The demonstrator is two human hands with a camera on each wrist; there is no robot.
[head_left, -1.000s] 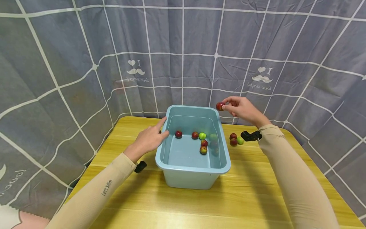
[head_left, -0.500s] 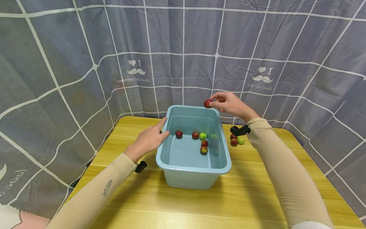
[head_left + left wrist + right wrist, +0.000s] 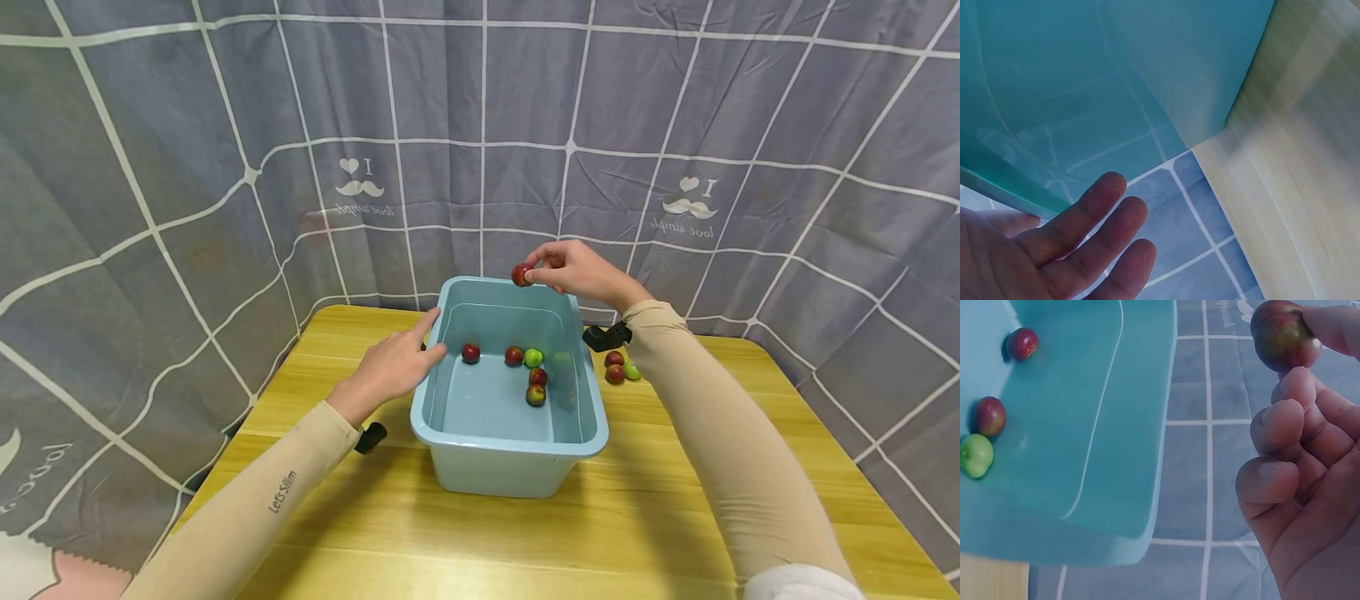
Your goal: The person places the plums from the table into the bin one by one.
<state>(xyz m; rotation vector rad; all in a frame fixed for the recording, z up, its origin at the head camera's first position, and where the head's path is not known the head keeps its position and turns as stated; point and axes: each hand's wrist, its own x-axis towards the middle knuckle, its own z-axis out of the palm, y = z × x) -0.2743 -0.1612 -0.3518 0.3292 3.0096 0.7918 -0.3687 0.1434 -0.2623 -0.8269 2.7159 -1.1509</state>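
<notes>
A dark red plum [image 3: 521, 274] is pinched between the thumb and fingertips of my right hand [image 3: 577, 271], above the far rim of a light blue plastic tub [image 3: 495, 447]. In the right wrist view the same plum [image 3: 1284, 337] shows a greenish patch. My left hand [image 3: 393, 365] rests at the tub's left rim, its fingers fairly straight; in the left wrist view several fingers [image 3: 1094, 244] spread beside the outer wall. Inside the tub lie several red plums, one [image 3: 470, 353] apart on the left, and a green one [image 3: 533, 357].
Right of the tub, two red plums [image 3: 615, 374] and a green one [image 3: 632, 370] lie on the wooden table [image 3: 495, 542]. A grey curtain [image 3: 525, 100] with white grid lines hangs behind and around the table.
My right hand has moved left with the plum, from beyond the tub's right rim to above its far rim. The left hand has stayed in place.
</notes>
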